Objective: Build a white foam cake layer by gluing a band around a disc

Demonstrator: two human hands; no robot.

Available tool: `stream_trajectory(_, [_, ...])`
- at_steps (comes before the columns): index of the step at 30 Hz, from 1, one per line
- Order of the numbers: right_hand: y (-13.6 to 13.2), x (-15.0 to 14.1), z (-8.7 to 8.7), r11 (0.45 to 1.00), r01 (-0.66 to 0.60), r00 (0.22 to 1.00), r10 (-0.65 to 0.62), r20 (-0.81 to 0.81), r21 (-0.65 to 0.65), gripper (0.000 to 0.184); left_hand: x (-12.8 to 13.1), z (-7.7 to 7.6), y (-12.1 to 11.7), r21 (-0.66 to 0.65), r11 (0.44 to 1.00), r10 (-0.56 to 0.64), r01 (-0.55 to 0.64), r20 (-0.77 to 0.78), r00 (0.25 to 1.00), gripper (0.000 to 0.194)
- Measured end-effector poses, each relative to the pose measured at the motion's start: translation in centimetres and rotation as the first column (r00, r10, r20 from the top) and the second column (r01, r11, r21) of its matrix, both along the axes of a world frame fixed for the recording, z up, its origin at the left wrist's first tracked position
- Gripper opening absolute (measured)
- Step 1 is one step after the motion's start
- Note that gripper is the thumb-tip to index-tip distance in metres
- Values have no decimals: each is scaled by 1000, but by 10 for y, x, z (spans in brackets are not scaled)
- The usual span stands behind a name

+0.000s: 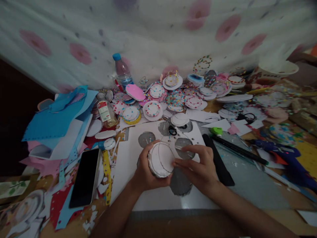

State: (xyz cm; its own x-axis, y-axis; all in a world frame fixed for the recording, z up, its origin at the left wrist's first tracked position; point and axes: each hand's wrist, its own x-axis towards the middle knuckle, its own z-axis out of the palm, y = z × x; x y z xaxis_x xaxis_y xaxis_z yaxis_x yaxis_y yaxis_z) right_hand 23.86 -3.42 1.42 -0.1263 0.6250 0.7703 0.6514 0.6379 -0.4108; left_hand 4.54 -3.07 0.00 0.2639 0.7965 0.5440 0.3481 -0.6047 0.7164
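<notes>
My left hand (145, 170) is wrapped round a small white round piece (156, 162), a stack of discs with a rough edge. A thin dark string or wire (159, 154) curves in a loop over its top face. At the right rim of the piece, my right hand (201, 165) has its thumb and a finger pinched on what looks like the string. Its index finger points forward, off the piece. Under both hands lies a white sheet (146, 203) with several round holes that show grey beneath. Small black scissors (172, 130) lie just beyond the piece.
Many bead-decorated discs (153, 110) are piled along the back. A phone (85, 178), a glue bottle (106, 112), a water bottle (122, 71) and paper scraps (63, 195) are on the left. A glue gun (277, 148) and a dark pen-like tool (237, 149) lie right.
</notes>
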Motion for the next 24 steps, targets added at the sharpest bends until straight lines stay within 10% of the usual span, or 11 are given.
stream_trajectory(13, [-7, 1, -5, 993, -46, 976, 68, 207, -110, 40, 5, 9, 9, 77, 944, 312, -322, 115, 943, 91])
stream_trajectory(18, [-9, 3, 0, 923, -269, 956, 220, -195, -274, 46, 2, 8, 14, 28, 894, 445, -447, 64, 893, 86])
stream_trajectory(24, [1, 3, 10, 629, -703, 451, 37, -892, -330, 27, -2, -1, 17, -238, 876, 429, -420, -17, 903, 81])
